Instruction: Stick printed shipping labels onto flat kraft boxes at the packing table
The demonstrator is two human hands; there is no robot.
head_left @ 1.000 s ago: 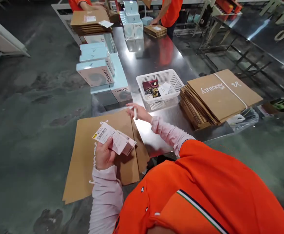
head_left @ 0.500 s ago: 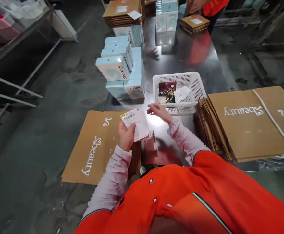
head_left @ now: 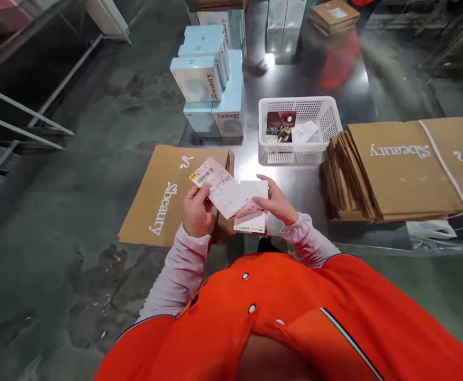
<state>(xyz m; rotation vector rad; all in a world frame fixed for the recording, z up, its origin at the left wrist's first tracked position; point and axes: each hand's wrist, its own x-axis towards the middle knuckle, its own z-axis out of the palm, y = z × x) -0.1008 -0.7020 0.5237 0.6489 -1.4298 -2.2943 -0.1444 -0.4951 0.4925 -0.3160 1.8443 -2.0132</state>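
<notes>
A printed paper slip with a yellow corner and a barcode is pinched by my left hand at its left end. Its lower right end overlaps more slips. My right hand has its thumb and fingers closed round the right side of these white and pink papers. Below and left of the slips lies a stack of flat brown cartons with white "Sbeauty" lettering. A white perforated basket beyond my right hand holds a dark red card, small metal pieces and a folded white paper.
Light blue boxes are stacked on the metal table, with more boxes behind. Strapped brown cartons lie at the right edge. A small brown stack stands at the far right.
The slip has unfolded or been drawn out longer in my left hand. My right hand has moved down onto the papers. The view has shifted, so the table's things appear higher.
</notes>
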